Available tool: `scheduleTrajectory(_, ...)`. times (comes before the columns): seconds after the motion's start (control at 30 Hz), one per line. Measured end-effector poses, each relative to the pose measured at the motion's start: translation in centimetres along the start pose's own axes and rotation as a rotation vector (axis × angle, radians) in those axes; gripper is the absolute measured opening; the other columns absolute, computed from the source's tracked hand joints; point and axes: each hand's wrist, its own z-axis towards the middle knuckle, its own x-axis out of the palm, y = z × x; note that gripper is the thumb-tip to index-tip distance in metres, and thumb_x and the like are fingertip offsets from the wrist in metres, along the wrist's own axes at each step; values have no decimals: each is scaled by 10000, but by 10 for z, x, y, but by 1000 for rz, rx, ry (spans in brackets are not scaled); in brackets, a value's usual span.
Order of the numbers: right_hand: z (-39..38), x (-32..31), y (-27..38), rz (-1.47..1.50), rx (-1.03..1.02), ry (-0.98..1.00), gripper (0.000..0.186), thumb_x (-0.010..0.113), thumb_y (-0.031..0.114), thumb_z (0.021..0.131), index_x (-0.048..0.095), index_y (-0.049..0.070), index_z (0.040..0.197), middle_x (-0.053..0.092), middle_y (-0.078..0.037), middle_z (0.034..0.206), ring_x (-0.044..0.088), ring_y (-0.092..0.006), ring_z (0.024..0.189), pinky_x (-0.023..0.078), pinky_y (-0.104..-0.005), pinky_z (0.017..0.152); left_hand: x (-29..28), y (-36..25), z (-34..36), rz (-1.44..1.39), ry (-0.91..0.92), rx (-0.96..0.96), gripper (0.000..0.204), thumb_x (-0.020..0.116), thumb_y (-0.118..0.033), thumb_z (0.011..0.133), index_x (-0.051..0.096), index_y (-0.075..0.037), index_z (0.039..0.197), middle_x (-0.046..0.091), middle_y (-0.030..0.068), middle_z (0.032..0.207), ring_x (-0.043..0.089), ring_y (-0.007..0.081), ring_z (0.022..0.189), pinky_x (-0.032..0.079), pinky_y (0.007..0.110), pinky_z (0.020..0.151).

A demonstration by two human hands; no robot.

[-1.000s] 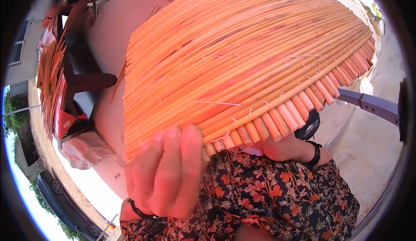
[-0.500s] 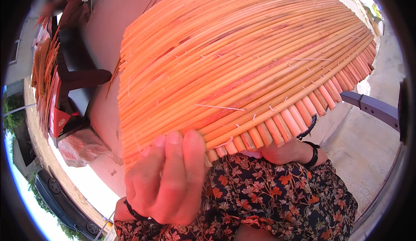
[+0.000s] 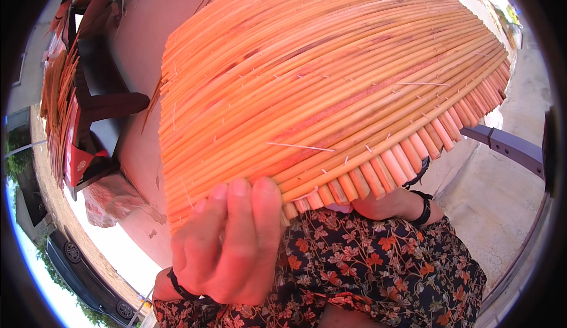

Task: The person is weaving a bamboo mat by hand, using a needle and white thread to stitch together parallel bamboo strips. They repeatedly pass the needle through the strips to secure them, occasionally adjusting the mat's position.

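A broad reed panel (image 3: 331,74) fills most of the view, held at a tilt in front of the person; its slender orange-tan stalks lie side by side, and short, thicker stalk ends stick out crosswise along the lower right edge. Behind it spreads a pale floor (image 3: 150,38). Below, the person wears a dark garment (image 3: 384,254) patterned with orange and beige leaves. The left hand (image 3: 230,242) is clamped on the panel's lower left corner, fingertips on the upper face. At far left stands dark furniture (image 3: 111,102), with a bundle of loose reeds (image 3: 56,100) beside it. A pale rock (image 3: 112,199) sits nearby. The right hand (image 3: 377,206) is mostly hidden under the panel's lower edge; whether it grips cannot be told. Each wrist wears a black band (image 3: 424,209). Fine white stitches (image 3: 299,147) dot the stalks.
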Motion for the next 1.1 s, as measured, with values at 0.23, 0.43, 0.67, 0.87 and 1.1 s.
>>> scheduleTrajectory(0.23,4,8,-11,147,-12,-66,446,720,312,823,659,55,1182,615,-98,1149,608,-282,1047,491,-402,846,8,2,4,4,-91,-56,285,742,-174,884,720,43,1067,676,136,1028,659,267,837,565,316,681)
scheduleTrajectory(0.43,13,2,-11,1079,432,203,339,642,265,952,627,7,1172,659,-108,1040,630,-185,854,502,-312,708,21,0,1,83,-147,-78,213,667,-135,850,772,-112,1035,687,43,963,643,196,793,521,289,641)
scheduleTrajectory(0.67,8,19,12,1834,804,-79,251,534,198,1052,592,19,1219,653,-71,1027,587,-112,826,481,-265,709,28,8,-2,133,-142,27,275,647,-102,823,781,-164,1055,684,8,964,633,173,794,487,259,607)
scheduleTrajectory(0.87,19,13,6,1548,649,-40,209,566,103,1019,608,9,1201,646,-62,983,597,-112,812,491,-249,701,28,9,4,15,-107,5,292,726,-78,776,766,-15,1059,684,95,1015,639,253,830,534,320,706)
scheduleTrajectory(1.1,26,9,-9,1918,729,46,681,717,386,873,458,24,1389,604,-85,1236,575,-149,1012,474,-325,729,52,22,9,83,-233,-19,324,653,-60,778,787,-124,1065,686,34,919,630,199,794,469,274,603)
